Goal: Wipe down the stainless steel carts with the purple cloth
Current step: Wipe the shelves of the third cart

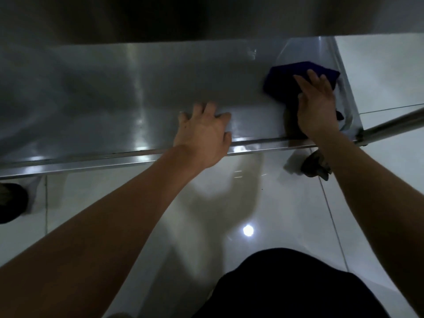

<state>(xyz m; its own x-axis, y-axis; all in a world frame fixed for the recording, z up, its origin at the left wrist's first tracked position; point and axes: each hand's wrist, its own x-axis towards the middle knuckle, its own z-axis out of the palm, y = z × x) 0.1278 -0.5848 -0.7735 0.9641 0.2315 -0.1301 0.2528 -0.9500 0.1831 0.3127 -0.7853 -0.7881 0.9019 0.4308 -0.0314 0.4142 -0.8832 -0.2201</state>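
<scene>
A: Where's the purple cloth (296, 75) sitting right now?

B: At about two o'clock in the view, flat on the cart shelf (137, 99), tucked into its right-hand corner. The right hand (317, 104) lies on top of it, fingers spread and pressing down. So that grip is a flat palm on the cloth, with no pinch that I can make out.

A: And the other hand?

B: The left hand (204, 131) rests near the centre, at the shelf's front edge (91, 158), fingers apart and holding nothing. It looks like a brace to keep the cart from rolling.

A: How would you do this stroke well?

B: Keep the palm wide so the whole cloth stays in contact. I'd work right into the corner where the upright post (344, 88) meets the shelf, because grime likely gathers there. Then draw long, overlapping passes toward nine o'clock, following the grain of the steel so streaks don't show.

A: Anything to watch?

B: The shelf looks glossy and the frame is blurred, so missed patches are hard to judge. A bunched cloth would skip, so I'd keep it flat. The front lip deserves its own pass.
</scene>
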